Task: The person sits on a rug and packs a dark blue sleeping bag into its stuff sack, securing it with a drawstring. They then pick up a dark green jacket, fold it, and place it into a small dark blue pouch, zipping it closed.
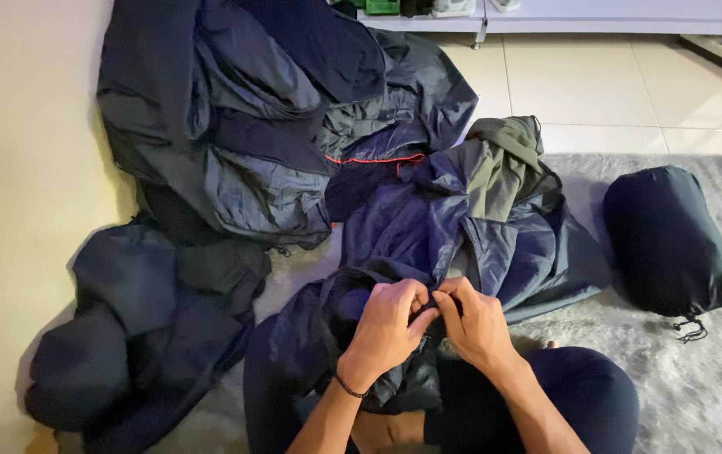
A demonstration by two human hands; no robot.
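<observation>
Slippery navy nylon jacket [428,235], bunched in lap, gripped by both hands.
Left hand [390,324] clenched on a fold; right hand [474,324] pinching it too. Risk: slick fabric slips free or snags, since both grips crowd one point.

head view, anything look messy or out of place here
Nothing damaged. Dark jackets lie in a crumpled heap against the wall, while one stuffed sack sits neatly packed on the grey rug. Left hand and right hand grip a navy jacket.
</observation>
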